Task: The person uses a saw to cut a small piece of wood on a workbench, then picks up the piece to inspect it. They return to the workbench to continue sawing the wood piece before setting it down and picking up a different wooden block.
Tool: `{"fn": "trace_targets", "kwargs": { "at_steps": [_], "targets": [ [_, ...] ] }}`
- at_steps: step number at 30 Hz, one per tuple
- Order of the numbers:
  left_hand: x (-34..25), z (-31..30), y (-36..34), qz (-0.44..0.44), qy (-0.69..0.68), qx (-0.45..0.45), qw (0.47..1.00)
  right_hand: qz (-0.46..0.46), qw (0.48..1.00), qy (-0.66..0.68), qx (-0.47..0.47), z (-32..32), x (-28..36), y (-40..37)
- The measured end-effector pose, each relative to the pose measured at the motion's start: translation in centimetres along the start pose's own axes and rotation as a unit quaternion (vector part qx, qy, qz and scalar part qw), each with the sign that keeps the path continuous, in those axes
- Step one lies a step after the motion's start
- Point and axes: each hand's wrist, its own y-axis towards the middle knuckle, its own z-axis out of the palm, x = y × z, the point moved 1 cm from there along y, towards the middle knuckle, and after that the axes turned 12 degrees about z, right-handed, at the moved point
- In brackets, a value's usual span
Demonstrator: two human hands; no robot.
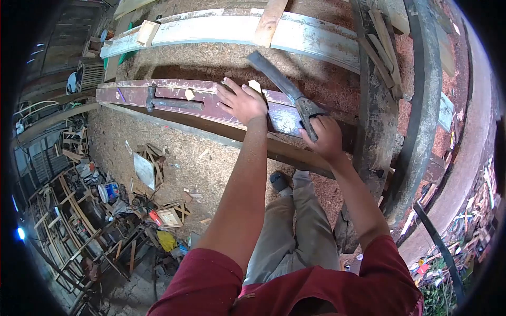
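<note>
My left hand (242, 101) rests with fingers spread on a small pale wood piece (255, 86) that lies on a long maroon-painted beam (174, 100). My right hand (325, 136) grips the handle of a broad-bladed machete (279, 79), whose blade points up and left over the beam just beside the wood piece. A hammer (171, 102) lies on the beam to the left of my left hand, near another small wood chip (189, 94).
A pale painted beam (232, 29) runs behind, with wood blocks on it. Dark curved timbers (424, 105) stand at the right. Sawdust covers the ground (190, 158). Scrap wood frames, a paint can (108, 192) and clutter lie at lower left. My legs stand below the beam.
</note>
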Motion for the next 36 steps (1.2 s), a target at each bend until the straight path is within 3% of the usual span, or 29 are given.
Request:
{"fn": "trace_targets", "kwargs": {
  "at_steps": [6,11,13,18,26,31,36],
  "targets": [
    [0.0,-0.4,0.1,-0.002,-0.026,-0.023,0.999,-0.008,0.991,-0.097,-0.090,1.8,-0.8,-0.6],
    [0.9,-0.3,-0.4,0.027,-0.130,-0.066,0.989,-0.012,0.971,-0.178,-0.157,2.7,-0.9,-0.6],
    [1.1,-0.8,-0.4,0.033,-0.120,-0.033,0.992,-0.018,0.967,-0.189,-0.172,2.9,-0.9,-0.5],
    [-0.5,-3.9,-0.6,0.103,-0.110,0.052,0.987,0.004,0.970,-0.191,-0.150,2.8,-0.5,-0.2],
    [2.1,-3.2,0.1,0.310,-0.155,0.034,0.937,0.036,0.968,-0.218,-0.119,3.1,-0.5,-0.2],
    [4.7,-4.2,0.5,0.365,-0.167,0.051,0.915,0.028,0.965,-0.228,-0.123,3.0,-0.5,-0.2],
    [5.8,-4.8,0.4,0.360,-0.191,0.065,0.911,0.034,0.963,-0.241,-0.115,3.1,-0.5,-0.3]
  ]
}}
